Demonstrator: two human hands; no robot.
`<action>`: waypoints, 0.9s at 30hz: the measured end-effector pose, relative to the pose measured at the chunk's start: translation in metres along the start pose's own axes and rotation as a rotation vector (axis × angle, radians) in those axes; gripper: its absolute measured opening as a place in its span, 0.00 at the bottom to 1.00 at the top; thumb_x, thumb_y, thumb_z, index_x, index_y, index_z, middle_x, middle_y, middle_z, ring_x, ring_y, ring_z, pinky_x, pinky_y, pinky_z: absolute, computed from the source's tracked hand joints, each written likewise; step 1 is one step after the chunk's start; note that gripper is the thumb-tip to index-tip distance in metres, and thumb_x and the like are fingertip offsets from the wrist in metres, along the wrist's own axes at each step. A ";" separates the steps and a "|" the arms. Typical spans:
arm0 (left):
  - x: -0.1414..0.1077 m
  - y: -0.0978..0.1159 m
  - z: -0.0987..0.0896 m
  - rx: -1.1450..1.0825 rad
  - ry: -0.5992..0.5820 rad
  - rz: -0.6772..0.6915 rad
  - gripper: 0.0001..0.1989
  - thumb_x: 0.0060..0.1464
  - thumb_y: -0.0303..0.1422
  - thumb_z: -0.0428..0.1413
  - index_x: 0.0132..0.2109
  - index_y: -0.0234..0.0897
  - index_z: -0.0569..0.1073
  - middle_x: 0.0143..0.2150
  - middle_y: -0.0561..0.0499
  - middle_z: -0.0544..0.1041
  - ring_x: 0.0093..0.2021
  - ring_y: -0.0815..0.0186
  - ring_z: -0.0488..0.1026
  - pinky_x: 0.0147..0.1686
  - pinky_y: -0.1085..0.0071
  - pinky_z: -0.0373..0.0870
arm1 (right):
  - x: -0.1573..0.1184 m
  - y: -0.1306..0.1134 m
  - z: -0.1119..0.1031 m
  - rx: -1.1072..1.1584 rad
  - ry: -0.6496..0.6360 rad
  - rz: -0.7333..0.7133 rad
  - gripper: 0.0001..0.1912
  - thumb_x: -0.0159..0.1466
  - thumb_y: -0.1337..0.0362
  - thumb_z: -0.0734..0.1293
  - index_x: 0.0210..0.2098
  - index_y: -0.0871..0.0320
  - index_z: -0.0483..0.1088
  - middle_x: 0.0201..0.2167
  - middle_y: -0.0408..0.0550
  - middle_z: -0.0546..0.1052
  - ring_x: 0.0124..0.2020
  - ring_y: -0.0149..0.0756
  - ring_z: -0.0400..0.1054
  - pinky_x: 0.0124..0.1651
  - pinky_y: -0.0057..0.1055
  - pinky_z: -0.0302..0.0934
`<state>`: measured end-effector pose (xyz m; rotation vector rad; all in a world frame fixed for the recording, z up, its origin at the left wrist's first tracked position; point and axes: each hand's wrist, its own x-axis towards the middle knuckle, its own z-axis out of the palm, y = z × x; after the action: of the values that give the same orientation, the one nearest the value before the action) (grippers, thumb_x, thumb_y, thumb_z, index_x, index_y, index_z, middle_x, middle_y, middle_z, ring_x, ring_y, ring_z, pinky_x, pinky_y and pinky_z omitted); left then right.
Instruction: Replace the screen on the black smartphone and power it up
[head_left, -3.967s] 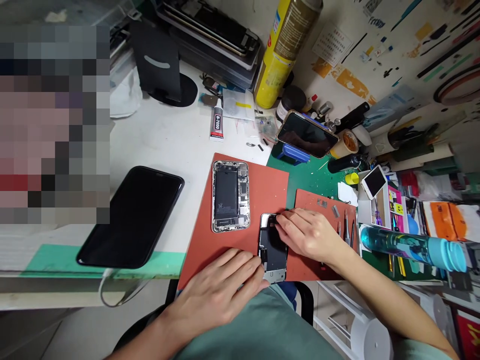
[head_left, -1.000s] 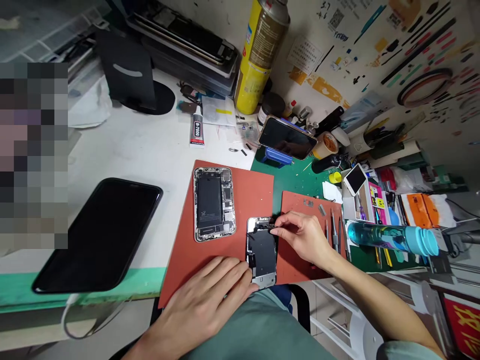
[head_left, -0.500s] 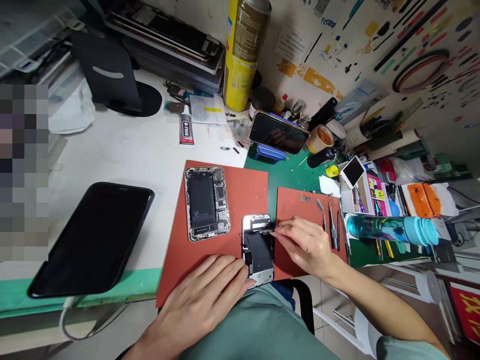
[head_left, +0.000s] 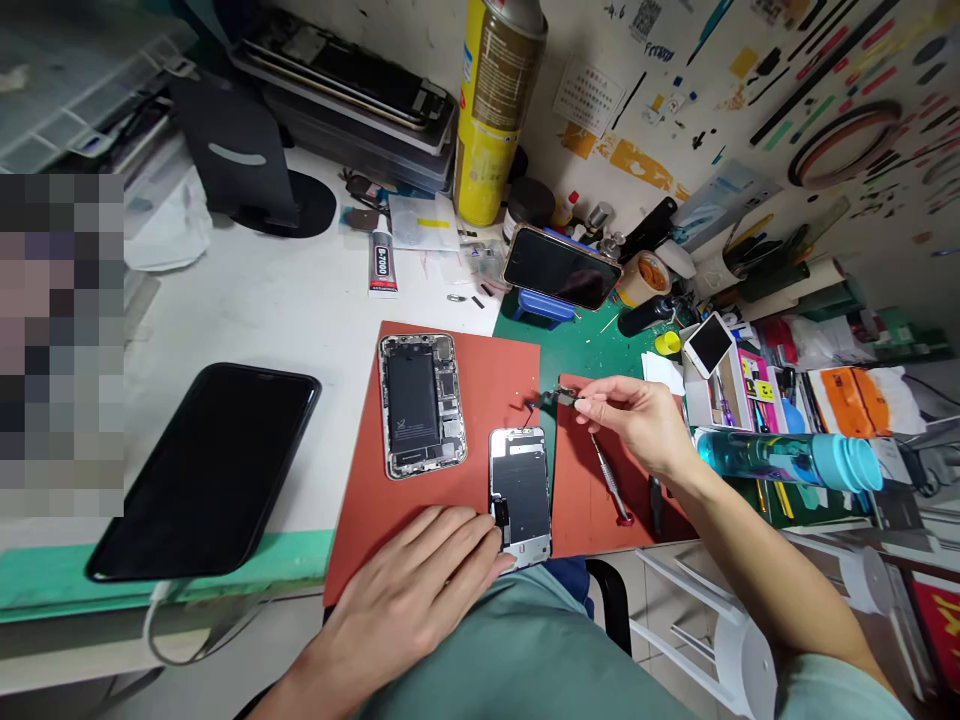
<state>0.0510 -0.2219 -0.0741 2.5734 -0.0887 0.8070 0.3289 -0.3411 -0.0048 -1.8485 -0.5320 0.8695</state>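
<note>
My left hand [head_left: 420, 580] lies with its fingers together over the lower left edge of a phone screen assembly [head_left: 525, 485], back side up on the red mat [head_left: 480, 380]. A small part with a thin flex cable [head_left: 564, 396] is pinched between the fingertips of my right hand [head_left: 637, 415], above the screen's top end. The cable's dark end hangs near the screen's top edge. Left of the screen sits an opened phone body [head_left: 421, 405] with its battery and boards showing. A screwdriver [head_left: 611, 482] lies on the right mat, below my right hand.
A large black phone [head_left: 206, 470] with a white cable lies at the left. Behind the mats stand a propped phone [head_left: 562, 268], a glue tube [head_left: 382, 262] and a yellow can [head_left: 495, 120]. A blue bottle [head_left: 780, 458] lies at the right.
My right hand has moved up and away from the screen with the small part and cable, uncovering more of the screen's back. A screwdriver now shows below it. My left hand keeps its place.
</note>
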 end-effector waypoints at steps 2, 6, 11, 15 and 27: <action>0.000 0.000 0.000 -0.001 -0.002 -0.002 0.08 0.64 0.26 0.67 0.48 0.28 0.79 0.43 0.44 0.82 0.44 0.55 0.77 0.46 0.54 0.72 | 0.010 0.001 0.005 0.052 -0.075 0.057 0.20 0.55 0.48 0.84 0.34 0.57 0.82 0.29 0.46 0.83 0.29 0.33 0.74 0.36 0.33 0.70; 0.001 0.000 0.000 0.007 0.003 0.004 0.07 0.64 0.25 0.67 0.48 0.28 0.79 0.43 0.44 0.83 0.43 0.55 0.77 0.46 0.54 0.72 | 0.024 0.007 0.020 0.035 -0.171 0.099 0.22 0.54 0.46 0.83 0.33 0.57 0.81 0.29 0.45 0.81 0.30 0.34 0.75 0.36 0.33 0.69; 0.005 0.000 -0.002 0.004 0.018 -0.002 0.05 0.66 0.26 0.65 0.47 0.30 0.79 0.43 0.45 0.84 0.42 0.56 0.78 0.45 0.56 0.73 | 0.028 0.010 0.024 -0.092 -0.106 0.117 0.19 0.58 0.48 0.80 0.37 0.57 0.81 0.26 0.44 0.80 0.26 0.34 0.73 0.33 0.33 0.70; 0.005 0.000 -0.003 0.000 0.024 0.002 0.06 0.65 0.26 0.66 0.48 0.31 0.79 0.42 0.45 0.84 0.41 0.56 0.80 0.45 0.56 0.74 | -0.009 0.012 0.020 -0.248 -0.019 0.066 0.14 0.67 0.52 0.73 0.40 0.57 0.80 0.28 0.46 0.82 0.25 0.33 0.74 0.29 0.30 0.69; -0.007 -0.008 0.003 -0.056 0.006 0.026 0.24 0.56 0.13 0.53 0.58 0.28 0.75 0.49 0.40 0.86 0.46 0.51 0.81 0.46 0.55 0.77 | -0.097 0.029 0.052 0.212 0.059 0.305 0.30 0.62 0.50 0.77 0.57 0.61 0.74 0.37 0.47 0.83 0.22 0.32 0.75 0.20 0.28 0.64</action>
<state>0.0486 -0.2168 -0.0830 2.5221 -0.1415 0.8101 0.2260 -0.3896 -0.0127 -1.7776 -0.1138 1.0267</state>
